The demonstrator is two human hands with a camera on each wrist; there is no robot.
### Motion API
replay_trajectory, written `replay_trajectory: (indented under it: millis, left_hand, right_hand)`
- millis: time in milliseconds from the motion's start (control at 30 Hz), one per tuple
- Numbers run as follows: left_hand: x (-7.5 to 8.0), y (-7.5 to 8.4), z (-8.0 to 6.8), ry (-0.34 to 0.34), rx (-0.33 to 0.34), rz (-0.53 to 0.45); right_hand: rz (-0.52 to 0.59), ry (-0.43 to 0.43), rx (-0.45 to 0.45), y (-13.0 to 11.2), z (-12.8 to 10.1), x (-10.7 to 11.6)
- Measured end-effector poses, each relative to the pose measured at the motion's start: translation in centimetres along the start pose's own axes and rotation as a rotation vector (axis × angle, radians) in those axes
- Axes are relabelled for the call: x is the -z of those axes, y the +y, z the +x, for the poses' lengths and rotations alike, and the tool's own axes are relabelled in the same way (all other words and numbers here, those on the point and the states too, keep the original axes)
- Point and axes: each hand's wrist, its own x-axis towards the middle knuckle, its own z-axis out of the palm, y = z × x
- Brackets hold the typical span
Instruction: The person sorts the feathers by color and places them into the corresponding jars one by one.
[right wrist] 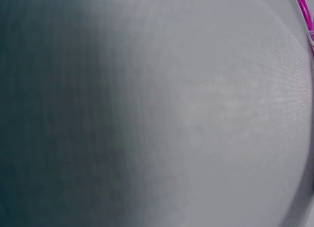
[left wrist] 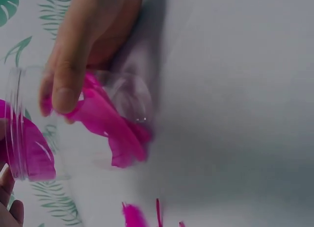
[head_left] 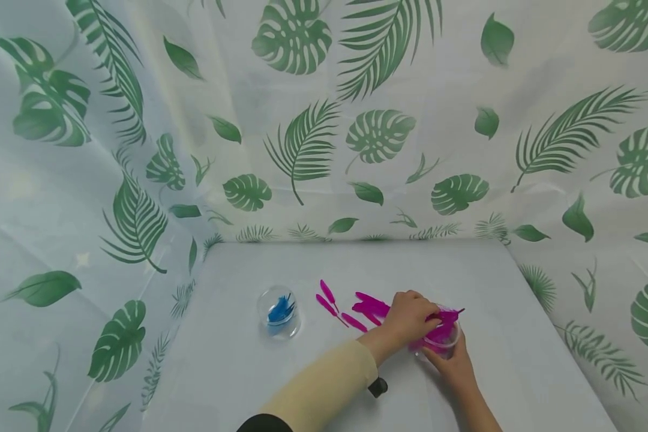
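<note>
My right hand [head_left: 456, 366] grips a clear plastic jar [head_left: 449, 347] from its right side, thumb in front. In the left wrist view that same hand [left wrist: 88, 50] lies around the jar's wall [left wrist: 130, 82], with pink feathers [left wrist: 110, 121] showing inside. My left hand [head_left: 410, 317] is over the mouth, fingers bent around pink feathers [head_left: 444, 323] that stick out past the rim. Only its fingertips [left wrist: 10, 207] show at the left edge of the left wrist view. The right wrist view is mostly a grey blur, with pink strands [right wrist: 304, 11] in the upper corner.
Loose pink feathers [head_left: 371, 307] lie on the white table [head_left: 221, 372], left of the jar. Farther left stands another clear jar [head_left: 267, 300] with blue feathers [head_left: 282, 311] in it. A small black object [head_left: 378, 387] is beside the left cuff. Leaf-print sheets [head_left: 302, 222] surround the table.
</note>
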Motion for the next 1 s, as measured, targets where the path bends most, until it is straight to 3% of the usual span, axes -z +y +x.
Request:
replay_trajectory:
  millis: [333, 633, 800, 1000]
  left_hand:
    - [-1.3, 0.5, -1.7, -0.026, 0.041, -0.005]
    - [-0.9, 0.5, -1.8, -0.080, 0.047, -0.030]
    - [-0.3, -0.7, -1.7, 0.001, -0.013, -0.033]
    - [0.2, -4.7, -1.4, 0.127, -0.026, -0.125]
  right_hand:
    - [-0.027, -0.008, -0.020, 0.4, -1.1, -0.5]
    - [0.002, 0.011, 0.008, 0.4, -0.8, -0.5]
    - [0.004, 0.023, 0.031, 0.3, -0.5, -0.4]
    - [0.013, 0.043, 0.008, -0.3, -0.2, -0.3]
